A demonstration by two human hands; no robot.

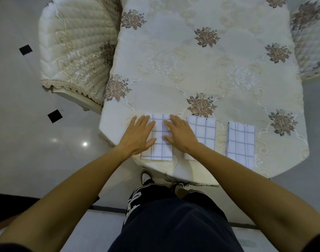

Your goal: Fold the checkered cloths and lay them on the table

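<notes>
Three folded white cloths with blue check lines lie in a row near the table's front edge. My left hand (138, 133) and my right hand (180, 133) both press flat, fingers straight, on the left cloth (160, 142). The left hand covers its left side, the right hand its right side. The middle cloth (203, 132) lies just right of my right hand, partly hidden by my right wrist. The right cloth (240, 144) lies apart, further right.
The table (192, 70) wears a cream floral tablecloth. A quilted chair (73, 57) stands at the table's left, another chair (311, 42) at the far right. My feet and legs are below the table's front edge on the glossy tiled floor.
</notes>
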